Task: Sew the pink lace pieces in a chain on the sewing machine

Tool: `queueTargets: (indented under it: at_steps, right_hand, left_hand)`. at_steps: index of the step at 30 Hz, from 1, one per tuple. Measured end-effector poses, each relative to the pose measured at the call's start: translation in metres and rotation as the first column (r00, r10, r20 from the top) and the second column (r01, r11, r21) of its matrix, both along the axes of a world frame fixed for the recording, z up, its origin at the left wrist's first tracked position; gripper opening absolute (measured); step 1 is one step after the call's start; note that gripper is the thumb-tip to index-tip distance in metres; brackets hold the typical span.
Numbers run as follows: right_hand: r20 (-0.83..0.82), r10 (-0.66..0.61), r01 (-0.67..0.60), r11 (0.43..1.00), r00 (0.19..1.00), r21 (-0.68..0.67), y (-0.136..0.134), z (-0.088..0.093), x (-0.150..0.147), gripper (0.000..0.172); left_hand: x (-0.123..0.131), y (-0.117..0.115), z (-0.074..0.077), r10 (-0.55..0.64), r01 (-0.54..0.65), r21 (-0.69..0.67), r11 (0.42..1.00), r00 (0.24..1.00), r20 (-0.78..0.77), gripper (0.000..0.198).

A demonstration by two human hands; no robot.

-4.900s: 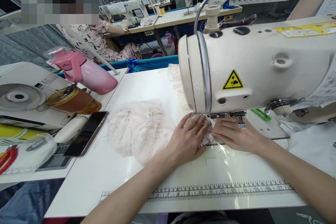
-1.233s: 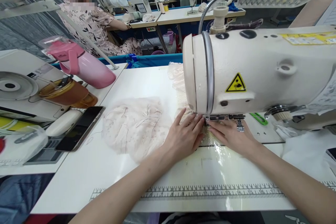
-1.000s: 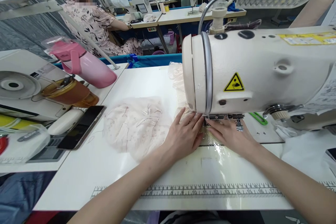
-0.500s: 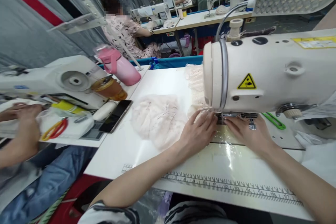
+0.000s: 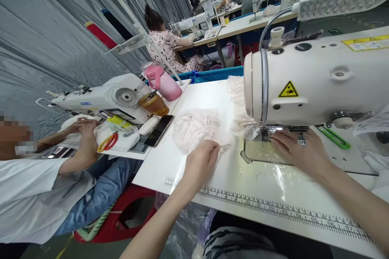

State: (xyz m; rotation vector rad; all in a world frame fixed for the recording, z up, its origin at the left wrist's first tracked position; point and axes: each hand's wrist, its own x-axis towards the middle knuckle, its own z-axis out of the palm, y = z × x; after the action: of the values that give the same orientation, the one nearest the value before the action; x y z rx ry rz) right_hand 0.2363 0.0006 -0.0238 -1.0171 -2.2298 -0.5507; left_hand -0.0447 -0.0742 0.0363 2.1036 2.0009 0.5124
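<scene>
My left hand (image 5: 202,162) is closed in a pinch at the near right edge of a pale pink pile of sheer fabric (image 5: 194,129), with a bit of that fabric at its fingertips. On the bed of the white sewing machine (image 5: 322,85), my right hand (image 5: 304,151) lies with fingers stretched toward the presser foot (image 5: 266,132); the machine head partly hides them. A gathered strip of pale fabric (image 5: 243,125) lies left of the foot and runs back behind the machine head.
A phone (image 5: 159,130), an amber cup (image 5: 154,104) and a pink bottle (image 5: 164,83) stand left. A co-worker's hands (image 5: 86,125) work at another machine. A printed ruler (image 5: 267,208) runs along the front edge; a green thread snipper (image 5: 336,137) lies right.
My left hand has left the strip by the needle and moved left and toward me to the fabric pile. My right hand stays near the presser foot. The view has swung left.
</scene>
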Motion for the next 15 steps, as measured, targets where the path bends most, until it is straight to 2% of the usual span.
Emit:
queueTargets:
  at_steps: [2, 5, 7, 8, 10, 12, 13, 15]
  right_hand:
    - [0.020, -0.012, 0.011, 0.999, 1.000, 0.047, -0.001, 0.005, -0.001, 0.016]
    - [0.019, -0.010, 0.009, 0.998, 1.000, 0.059, -0.001, 0.009, -0.002, 0.016]
    - [0.013, 0.005, -0.006, 0.998, 1.000, 0.057, -0.001, 0.009, -0.001, 0.016]
    - [0.005, 0.013, -0.013, 0.999, 1.000, 0.046, -0.001, 0.009, -0.001, 0.017]
    - [-0.006, 0.016, -0.016, 1.000, 1.000, 0.014, -0.001, 0.008, 0.000, 0.018]
    - [-0.010, 0.005, -0.005, 1.000, 1.000, 0.005, 0.000, 0.008, 0.000, 0.020]
    - [-0.010, -0.006, 0.006, 1.000, 1.000, 0.015, 0.001, 0.008, 0.000, 0.021]
    - [-0.030, -0.026, 0.026, 1.000, 0.999, -0.008, 0.002, 0.009, 0.000, 0.024]
  left_hand:
    - [-0.005, -0.001, 0.001, 0.065, -0.050, -0.062, 0.997, 0.964, 0.257, 0.025]
    - [-0.015, 0.002, 0.003, 0.087, -0.059, -0.074, 0.995, 0.884, 0.458, 0.027]
    - [-0.028, 0.009, 0.008, 0.091, -0.137, 0.052, 0.989, 0.855, 0.511, 0.025]
    - [-0.036, 0.013, 0.013, 0.098, -0.214, 0.166, 0.963, 0.847, 0.522, 0.023]
    - [-0.054, 0.023, 0.029, 0.118, -0.366, 0.389, 0.846, 0.838, 0.533, 0.019]
    - [-0.071, 0.030, 0.051, 0.137, -0.488, 0.633, 0.601, 0.843, 0.520, 0.017]
    - [-0.076, 0.032, 0.062, 0.145, -0.502, 0.700, 0.508, 0.851, 0.506, 0.017]
    - [-0.078, 0.031, 0.080, 0.159, -0.480, 0.782, 0.397, 0.876, 0.456, 0.016]
